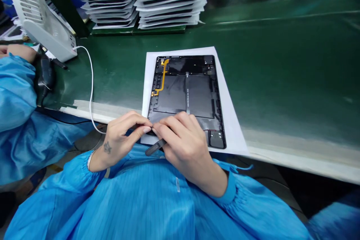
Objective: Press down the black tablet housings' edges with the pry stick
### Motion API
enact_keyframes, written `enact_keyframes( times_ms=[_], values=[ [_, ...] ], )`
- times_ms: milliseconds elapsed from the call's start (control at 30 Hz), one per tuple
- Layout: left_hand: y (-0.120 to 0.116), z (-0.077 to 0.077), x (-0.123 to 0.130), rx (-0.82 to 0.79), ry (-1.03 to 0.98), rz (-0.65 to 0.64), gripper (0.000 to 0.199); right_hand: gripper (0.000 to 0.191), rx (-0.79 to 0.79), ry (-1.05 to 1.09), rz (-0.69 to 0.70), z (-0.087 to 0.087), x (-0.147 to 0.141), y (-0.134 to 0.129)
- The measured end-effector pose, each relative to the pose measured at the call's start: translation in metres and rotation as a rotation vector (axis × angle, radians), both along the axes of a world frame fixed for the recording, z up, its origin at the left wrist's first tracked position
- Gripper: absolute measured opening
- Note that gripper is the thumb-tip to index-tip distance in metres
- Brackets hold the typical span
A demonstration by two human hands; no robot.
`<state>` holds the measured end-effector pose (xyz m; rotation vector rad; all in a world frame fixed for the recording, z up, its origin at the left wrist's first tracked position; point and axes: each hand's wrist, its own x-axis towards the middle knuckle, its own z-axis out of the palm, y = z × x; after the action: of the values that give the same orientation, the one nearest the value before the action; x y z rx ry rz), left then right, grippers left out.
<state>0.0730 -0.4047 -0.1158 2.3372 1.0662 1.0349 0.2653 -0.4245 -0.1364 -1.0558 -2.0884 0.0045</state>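
A black tablet-like housing (pixel 174 93) with an orange flex cable (pixel 163 77) lies on a white sheet (pixel 232 120) at the table's front edge. At the housing's near left corner my left hand (pixel 120 137) pinches with thumb and forefinger; what lies between them is too small to name. My right hand (pixel 184 140) is beside it, fingertips close to the left ones. It holds a dark grey flat tool (pixel 155 147) that sticks out below its fingers toward the left. The hands hide the near left part of the housing.
Two stacks of white-wrapped dark panels (pixel 171 3) stand at the back of the green table (pixel 281 75). A white fan (pixel 42 18) with a white cable (pixel 92 82) is at the back left. At the far left are another person's sleeve (pixel 17 90) and a black corded object (pixel 47 73).
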Motion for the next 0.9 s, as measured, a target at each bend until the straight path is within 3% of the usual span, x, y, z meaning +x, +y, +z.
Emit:
enact_keyframes(
  times_ms=[100,300,533,700,900],
  values=[
    [0.002,0.001,-0.003,0.053,0.086,-0.003,0.005,0.019,0.027,0.028,0.013,0.0,0.006,-0.001],
    [0.003,-0.003,-0.011,0.24,0.296,-0.051,0.005,0.025,0.042,-0.061,0.147,-0.002,0.018,-0.001],
    [0.004,-0.002,-0.016,0.321,0.44,-0.124,0.007,0.028,0.042,-0.176,0.132,-0.002,0.014,-0.001],
    [0.005,0.002,-0.02,0.358,0.443,-0.121,0.013,0.027,0.057,-0.227,0.111,-0.003,0.011,0.0],
    [-0.002,-0.009,-0.029,0.372,0.345,-0.128,0.031,0.033,0.089,-0.257,0.136,-0.003,0.013,0.0]
  ],
)
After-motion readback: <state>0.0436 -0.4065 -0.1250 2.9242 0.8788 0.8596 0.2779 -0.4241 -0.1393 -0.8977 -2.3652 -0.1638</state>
